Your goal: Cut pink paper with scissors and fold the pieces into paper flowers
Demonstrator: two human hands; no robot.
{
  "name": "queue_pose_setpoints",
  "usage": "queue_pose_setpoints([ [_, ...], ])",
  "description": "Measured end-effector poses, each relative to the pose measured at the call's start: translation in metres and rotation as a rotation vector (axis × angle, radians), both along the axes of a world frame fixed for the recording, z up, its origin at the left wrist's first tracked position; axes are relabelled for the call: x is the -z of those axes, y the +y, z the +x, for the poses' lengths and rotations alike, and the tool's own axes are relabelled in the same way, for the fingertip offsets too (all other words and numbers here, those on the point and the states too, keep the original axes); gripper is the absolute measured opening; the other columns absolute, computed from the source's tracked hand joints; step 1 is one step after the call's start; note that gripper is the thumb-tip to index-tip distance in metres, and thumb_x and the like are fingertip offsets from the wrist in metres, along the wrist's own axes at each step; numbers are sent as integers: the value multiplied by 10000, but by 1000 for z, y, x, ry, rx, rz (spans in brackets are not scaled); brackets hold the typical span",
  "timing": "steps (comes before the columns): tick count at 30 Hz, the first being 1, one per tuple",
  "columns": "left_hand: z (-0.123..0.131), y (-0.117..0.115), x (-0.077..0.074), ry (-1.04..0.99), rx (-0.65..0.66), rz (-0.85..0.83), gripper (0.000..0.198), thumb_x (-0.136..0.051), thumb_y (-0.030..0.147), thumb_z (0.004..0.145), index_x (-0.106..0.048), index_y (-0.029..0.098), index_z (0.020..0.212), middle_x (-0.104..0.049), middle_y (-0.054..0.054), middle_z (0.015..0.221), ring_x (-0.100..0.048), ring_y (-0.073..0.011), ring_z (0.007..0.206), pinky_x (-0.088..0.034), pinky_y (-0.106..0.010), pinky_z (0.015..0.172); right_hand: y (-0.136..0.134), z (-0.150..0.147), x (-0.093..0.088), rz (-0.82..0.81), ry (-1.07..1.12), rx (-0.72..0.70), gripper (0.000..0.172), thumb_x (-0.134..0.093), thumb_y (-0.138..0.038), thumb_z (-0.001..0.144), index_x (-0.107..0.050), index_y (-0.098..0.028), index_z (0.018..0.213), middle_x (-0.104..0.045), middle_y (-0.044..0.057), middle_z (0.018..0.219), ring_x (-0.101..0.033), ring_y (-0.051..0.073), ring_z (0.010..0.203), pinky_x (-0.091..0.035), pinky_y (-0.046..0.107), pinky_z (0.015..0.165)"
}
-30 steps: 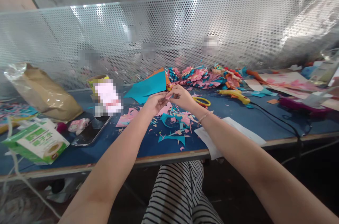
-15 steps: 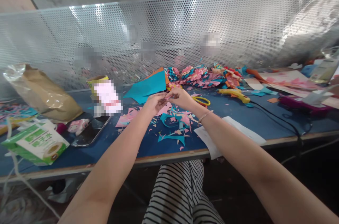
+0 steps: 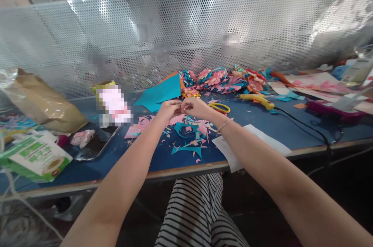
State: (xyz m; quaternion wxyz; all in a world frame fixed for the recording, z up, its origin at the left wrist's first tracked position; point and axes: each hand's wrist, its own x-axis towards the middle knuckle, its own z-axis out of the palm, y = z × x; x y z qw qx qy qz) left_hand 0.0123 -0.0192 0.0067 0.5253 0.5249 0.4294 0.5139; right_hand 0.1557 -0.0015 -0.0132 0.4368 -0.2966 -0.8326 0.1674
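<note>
My left hand (image 3: 169,109) and my right hand (image 3: 194,107) meet over the middle of the blue table, fingertips pressed together. Between them they pinch a small piece of pink paper (image 3: 183,109), mostly covered by the fingers. Pink paper scraps (image 3: 136,127) and blue paper offcuts (image 3: 186,150) lie scattered beneath and in front of the hands. Just beyond the left hand is a blue paper sheet (image 3: 163,92). Yellow-handled scissors (image 3: 220,108), partly hidden, rest beside the right wrist. Behind the hands sits a heap of folded paper flowers (image 3: 214,78).
A yellow glue gun (image 3: 259,100) with a black cord lies right, near a purple tool (image 3: 332,111). White paper (image 3: 266,141) sits under my right forearm. At left are a phone (image 3: 99,144), a green-and-white box (image 3: 36,158) and a brown bag (image 3: 48,101). A perforated metal screen (image 3: 186,25) borders the back.
The view has tipped down slightly, so the exit sign has left the picture. Both hands stay together, with a small shift of the fingers around the pink paper.
</note>
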Motion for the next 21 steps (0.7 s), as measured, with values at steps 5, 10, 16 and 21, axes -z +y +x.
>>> queue_pose_setpoints([
  [5, -2, 2, 0, -59, 30, -49, 123, -610, 33, 537, -622, 95, 643, -613, -47, 578, -579, -113, 535, -476, -287, 647, -2, -1, -3, 1, 7, -1, 104, -549, -108, 640, -620, -146, 705, -606, 20, 728, -525, 102, 635, -427, 225, 600],
  [10, -3, 3, -1, -128, 53, -70, 86, -638, 67, 565, -632, 99, 645, -624, -48, 611, -568, -98, 556, -456, -242, 615, -2, -2, -6, 23, 36, -19, 105, -557, -123, 653, -624, -152, 728, -612, 23, 753, -527, 101, 640, -428, 227, 594],
  [16, -2, 0, -4, -194, 9, -64, 65, -621, 55, 618, -631, 93, 670, -621, -47, 606, -575, -98, 565, -453, -230, 612, -1, -1, -7, 20, 103, -13, 118, -574, -173, 669, -607, -156, 781, -602, 29, 787, -521, 104, 643, -418, 222, 557],
  [21, -2, 0, -4, -194, -26, -53, 46, -636, 58, 628, -622, 97, 648, -614, -44, 576, -574, -99, 546, -460, -243, 623, -3, 0, -8, 22, 110, 29, 93, -584, -192, 670, -604, -157, 753, -603, 16, 752, -493, 86, 575, -399, 220, 531],
])
